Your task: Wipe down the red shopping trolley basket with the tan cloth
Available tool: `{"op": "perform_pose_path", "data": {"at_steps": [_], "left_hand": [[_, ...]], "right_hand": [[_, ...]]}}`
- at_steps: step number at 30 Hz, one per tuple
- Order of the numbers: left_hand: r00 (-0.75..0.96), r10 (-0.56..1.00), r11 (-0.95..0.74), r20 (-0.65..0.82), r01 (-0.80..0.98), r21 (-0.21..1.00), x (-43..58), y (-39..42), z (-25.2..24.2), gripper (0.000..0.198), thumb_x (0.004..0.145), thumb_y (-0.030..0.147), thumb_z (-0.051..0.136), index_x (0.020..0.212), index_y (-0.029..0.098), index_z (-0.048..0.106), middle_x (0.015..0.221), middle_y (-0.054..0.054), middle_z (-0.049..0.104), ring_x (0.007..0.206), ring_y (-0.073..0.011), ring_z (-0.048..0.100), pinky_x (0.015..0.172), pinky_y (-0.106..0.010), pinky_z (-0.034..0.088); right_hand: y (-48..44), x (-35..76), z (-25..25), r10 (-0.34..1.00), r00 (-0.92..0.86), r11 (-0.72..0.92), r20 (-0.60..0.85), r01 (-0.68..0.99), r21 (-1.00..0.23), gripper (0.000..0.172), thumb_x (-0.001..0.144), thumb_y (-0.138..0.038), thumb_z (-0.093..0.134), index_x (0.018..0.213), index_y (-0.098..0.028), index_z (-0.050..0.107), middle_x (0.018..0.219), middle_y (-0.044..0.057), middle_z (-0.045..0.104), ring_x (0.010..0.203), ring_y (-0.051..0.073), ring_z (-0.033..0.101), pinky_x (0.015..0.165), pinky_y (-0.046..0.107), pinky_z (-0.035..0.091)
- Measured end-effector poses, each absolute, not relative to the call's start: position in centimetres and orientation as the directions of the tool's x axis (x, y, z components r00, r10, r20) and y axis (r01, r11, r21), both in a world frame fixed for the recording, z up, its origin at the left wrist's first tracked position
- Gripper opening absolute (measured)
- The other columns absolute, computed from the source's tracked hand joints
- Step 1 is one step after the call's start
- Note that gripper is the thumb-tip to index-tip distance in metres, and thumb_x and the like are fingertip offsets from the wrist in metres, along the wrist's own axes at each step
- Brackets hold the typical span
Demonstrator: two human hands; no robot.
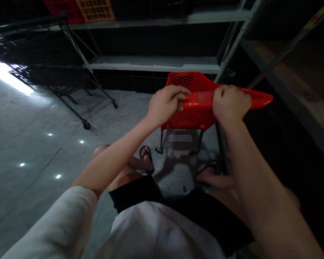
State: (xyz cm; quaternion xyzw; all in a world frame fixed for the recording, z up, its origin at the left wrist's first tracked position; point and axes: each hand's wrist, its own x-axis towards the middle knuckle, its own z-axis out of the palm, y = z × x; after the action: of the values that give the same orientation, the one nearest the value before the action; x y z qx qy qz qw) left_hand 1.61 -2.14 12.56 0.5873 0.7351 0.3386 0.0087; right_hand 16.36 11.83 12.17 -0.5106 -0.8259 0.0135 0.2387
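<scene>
A small red plastic shopping cart (pixel 190 117) stands on the floor in front of me, on dark legs with casters. My left hand (pixel 167 102) is closed round the left part of its handle bar, the fingertips curled under and partly hidden. Farther right, my right hand (pixel 230 102) grips the same handle in a fist. Between the two hands a greyish label (pixel 205 96) shows on the handle. The cart's perforated basket wall rises behind the bar, and its inside is mostly out of sight.
Metal shelving (pixel 153 64) stands behind the cart, with a red crate (pixel 64 10) and a yellow crate (pixel 95 10) on an upper shelf. A black wheeled cart (pixel 45 64) is at the left. A long pole (pixel 283 54) leans at the right beside a ledge (pixel 294 75).
</scene>
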Motion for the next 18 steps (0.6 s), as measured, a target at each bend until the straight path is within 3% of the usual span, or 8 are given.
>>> {"op": "perform_pose_path", "data": {"at_steps": [3, 6, 9, 13, 18], "left_hand": [[-0.259, 0.851, 0.086, 0.458, 0.928, 0.364, 4.9, -3.0, 12.3, 0.044, 0.101, 0.02, 0.045, 0.135, 0.03, 0.071, 0.14, -0.003, 0.072, 0.135, -0.0268, 0.062, 0.115, -0.046, 0.05], [-0.205, 0.837, 0.079, 0.507, 0.963, 0.258, 5.5, -1.9, 11.6, 0.041, 0.104, 0.038, 0.054, 0.142, 0.027, 0.067, 0.151, -0.008, 0.065, 0.135, -0.0296, 0.061, 0.111, -0.044, 0.049], [-0.251, 0.834, 0.154, 0.491, 0.961, 0.229, 4.0, 0.3, 11.2, 0.043, 0.107, 0.053, 0.052, 0.133, 0.025, 0.07, 0.135, -0.01, 0.073, 0.119, -0.0286, 0.069, 0.097, -0.038, 0.053], [-0.364, 0.812, 0.277, 0.456, 0.928, 0.248, 0.3, 2.0, 11.7, 0.044, 0.11, 0.055, 0.043, 0.112, 0.025, 0.075, 0.106, -0.008, 0.079, 0.1, -0.0258, 0.073, 0.085, -0.034, 0.053], [-0.335, 0.814, 0.269, 0.474, 0.941, 0.204, -3.5, 0.1, 11.1, 0.038, 0.11, 0.046, 0.045, 0.105, 0.024, 0.075, 0.113, -0.01, 0.077, 0.106, -0.0265, 0.071, 0.091, -0.037, 0.054]], "right_hand": [[11.6, 16.8, 12.0, 0.841, -0.374, 0.496, 0.39, 0.822, -0.281, 0.051, 0.101, -0.025, 0.032, 0.116, -0.01, 0.078, 0.119, 0.028, 0.074, 0.103, 0.035, 0.069, 0.092, 0.05, 0.044], [11.5, 16.8, 11.7, 0.823, -0.39, 0.518, 0.414, 0.814, -0.263, 0.051, 0.102, -0.027, 0.03, 0.113, -0.014, 0.078, 0.115, 0.024, 0.076, 0.102, 0.034, 0.069, 0.091, 0.049, 0.046], [11.5, 16.0, 11.5, 0.813, -0.414, 0.525, 0.41, 0.826, -0.206, 0.054, 0.102, -0.027, 0.028, 0.112, -0.011, 0.078, 0.115, 0.022, 0.077, 0.1, 0.032, 0.07, 0.091, 0.046, 0.046], [11.5, 14.0, 11.6, 0.795, -0.431, 0.543, 0.426, 0.819, -0.186, 0.053, 0.102, -0.027, 0.03, 0.119, -0.009, 0.077, 0.119, 0.024, 0.076, 0.105, 0.034, 0.071, 0.094, 0.049, 0.047], [11.1, 12.8, 11.6, 0.798, -0.414, 0.549, 0.439, 0.799, -0.244, 0.053, 0.102, -0.03, 0.032, 0.122, -0.006, 0.076, 0.121, 0.027, 0.073, 0.111, 0.039, 0.069, 0.096, 0.053, 0.047]]}}
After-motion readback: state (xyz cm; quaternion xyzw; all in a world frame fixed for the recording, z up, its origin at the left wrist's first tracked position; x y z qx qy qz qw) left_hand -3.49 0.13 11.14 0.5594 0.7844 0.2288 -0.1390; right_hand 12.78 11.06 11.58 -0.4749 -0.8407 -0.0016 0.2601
